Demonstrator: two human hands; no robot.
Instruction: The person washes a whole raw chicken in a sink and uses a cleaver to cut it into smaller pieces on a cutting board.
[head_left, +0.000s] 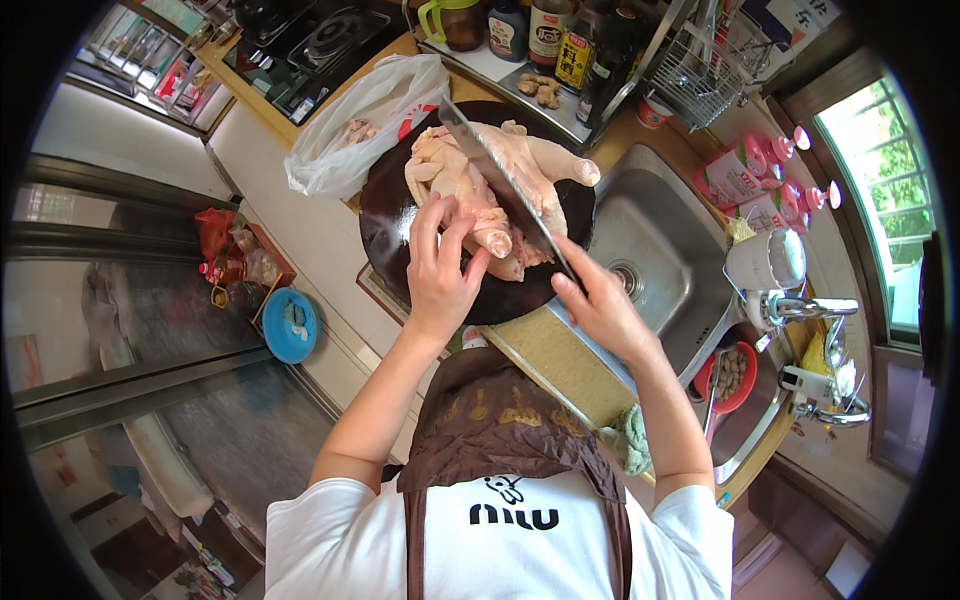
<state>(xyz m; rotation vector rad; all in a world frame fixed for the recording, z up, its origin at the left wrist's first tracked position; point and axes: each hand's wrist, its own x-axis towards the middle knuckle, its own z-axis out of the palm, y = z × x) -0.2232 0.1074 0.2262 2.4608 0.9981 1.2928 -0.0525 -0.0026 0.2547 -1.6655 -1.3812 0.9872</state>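
A raw whole chicken (450, 165) lies on a dark round chopping board (386, 225), one leg pointing right towards the sink and the other towards me. My right hand (604, 304) grips the handle of a cleaver (487, 161). Its long blade slants across the chicken from lower right to upper left; whether the edge has entered the flesh cannot be told. With fingers spread, my left hand (442, 262) rests against the near leg and side of the bird, left of the blade. The blade hides part of the carcass.
A stainless steel sink (660, 217) adjoins the board on the right. Behind the board are a white plastic bag (330, 150) with meat pieces, ginger (540, 90) and several sauce bottles (547, 34). A gas stove (330, 45) stands back left. A red bowl (742, 375) sits at right.
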